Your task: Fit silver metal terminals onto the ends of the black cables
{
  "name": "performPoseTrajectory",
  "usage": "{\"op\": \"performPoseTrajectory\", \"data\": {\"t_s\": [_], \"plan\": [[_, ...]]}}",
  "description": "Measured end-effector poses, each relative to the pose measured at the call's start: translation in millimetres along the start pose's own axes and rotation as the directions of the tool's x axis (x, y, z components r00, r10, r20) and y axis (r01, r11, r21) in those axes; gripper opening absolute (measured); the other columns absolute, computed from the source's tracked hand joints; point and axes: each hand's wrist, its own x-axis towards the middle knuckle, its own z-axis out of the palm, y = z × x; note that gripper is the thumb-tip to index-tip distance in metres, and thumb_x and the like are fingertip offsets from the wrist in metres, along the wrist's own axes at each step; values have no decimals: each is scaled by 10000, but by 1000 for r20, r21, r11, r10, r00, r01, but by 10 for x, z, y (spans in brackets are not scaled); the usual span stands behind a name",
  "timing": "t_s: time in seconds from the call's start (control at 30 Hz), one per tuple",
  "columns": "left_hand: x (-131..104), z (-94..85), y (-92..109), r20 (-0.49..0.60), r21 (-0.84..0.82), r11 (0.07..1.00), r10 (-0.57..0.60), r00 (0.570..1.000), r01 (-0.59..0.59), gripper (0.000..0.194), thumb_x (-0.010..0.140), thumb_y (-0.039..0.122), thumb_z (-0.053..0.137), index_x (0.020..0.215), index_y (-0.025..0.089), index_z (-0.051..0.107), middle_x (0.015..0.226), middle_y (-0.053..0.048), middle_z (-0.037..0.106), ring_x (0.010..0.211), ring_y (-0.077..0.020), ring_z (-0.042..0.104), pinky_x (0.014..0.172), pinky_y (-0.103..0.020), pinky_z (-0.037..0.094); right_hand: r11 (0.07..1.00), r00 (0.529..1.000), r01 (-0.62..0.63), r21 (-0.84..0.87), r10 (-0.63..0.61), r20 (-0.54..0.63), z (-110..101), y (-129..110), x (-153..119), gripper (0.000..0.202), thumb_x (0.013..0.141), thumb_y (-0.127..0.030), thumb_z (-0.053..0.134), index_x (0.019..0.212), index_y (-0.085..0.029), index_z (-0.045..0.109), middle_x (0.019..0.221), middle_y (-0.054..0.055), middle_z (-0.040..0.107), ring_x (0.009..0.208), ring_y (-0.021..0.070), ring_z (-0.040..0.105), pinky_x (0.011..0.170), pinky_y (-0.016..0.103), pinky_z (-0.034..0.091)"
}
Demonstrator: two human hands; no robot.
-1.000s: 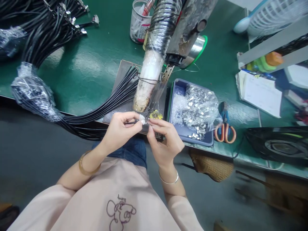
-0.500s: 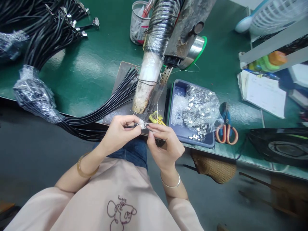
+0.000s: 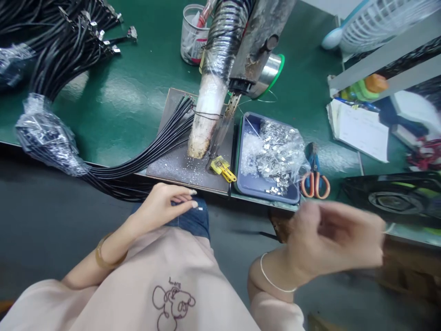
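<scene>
"Many thin, round black cables (image 3: 163, 142): where?"

"Ends on the flat grey board (image 3: 168, 169), lower strands draped past the green tabletop's (image 3: 106, 138) front edge. Left hand (image 3: 168, 203) snagging those could drag the lot off."

"Fingers?"

"Left: thumb and index slightly apart, small white bit (image 3: 200, 208) beside, can't tell if held. Right hand (image 3: 339, 236): curled, blurred, grip unknown; might knock the blue-and-orange pliers (image 3: 313, 171) near the edge."

"Room?"

"Gap between hands, below that edge."

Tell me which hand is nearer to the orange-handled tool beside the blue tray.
Right. The right hand, blurred, is just below and slightly right of the orange-handled tool in the picture; the left hand is far to its left, beyond the blue tray.
</scene>
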Motion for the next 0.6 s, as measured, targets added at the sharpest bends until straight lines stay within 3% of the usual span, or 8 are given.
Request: {"op": "performPoseTrajectory", "data": {"t_s": [0.03,0.1,0.17,0.23,0.3,0.37,0.47,0.6], "plan": [[-21,-10,-15,-71,-58,998,-36,997,32,151,806,273,770,881,149,811,784,-69,817,664,-175,762,633,-242,613,991,1000,13,-132,-12,11,17,-8,91,236,898,-513,700,802,-298,695,714,57,698,618,258,663,596,412,515],[-34,-47,-6,-223,-124,992,-56,973,29,171,814,296,771,862,135,801,736,-58,798,606,-163,731,575,-243,605,961,973,86,-262,-25,229,63,15,281,329,916,-554,651,746,-273,670,699,42,714,652,247,688,647,391,519],[6,-106,35,-351,-63,996,34,936,-60,148,833,285,760,835,140,789,718,-39,776,580,-142,693,554,-240,581,944,920,143,-298,-16,391,89,109,449,456,941,-630,547,695,-258,643,665,34,709,634,233,677,639,375,482],[105,-174,74,-448,156,974,216,867,-162,120,878,249,720,853,153,788,807,-48,782,655,-146,688,624,-263,584,931,877,181,-317,-7,480,87,242,577,532,928,-688,506,644,-254,627,615,34,689,595,222,644,623,364,442],[248,-236,86,-428,459,871,391,815,-177,144,931,198,655,928,156,793,922,-79,782,781,-186,688,756,-334,589,929,833,203,-310,2,553,79,355,673,558,894,-722,517,614,-254,632,564,33,660,550,211,603,596,350,401],[402,-275,64,-318,674,723,468,824,-151,165,932,149,631,983,157,787,969,-101,761,898,-245,675,866,-411,572,933,775,194,-302,43,631,83,408,745,554,852,-735,557,595,-252,638,551,35,658,522,205,580,570,341,378],[569,-278,-1,-220,798,593,455,863,-110,256,936,64,528,908,144,769,894,-111,709,879,-270,642,824,-409,557,941,717,153,-301,104,689,127,382,808,520,801,-719,609,579,-249,622,569,40,683,513,205,595,543,333,378],[601,-234,-51,-224,831,550,469,854,-83,276,927,43,479,922,138,739,924,-134,685,907,-293,618,831,-413,542,955,736,156,-254,59,674,208,307,799,439,810,-632,604,589,-253,593,554,29,667,510,202,610,548,324,406]]}}
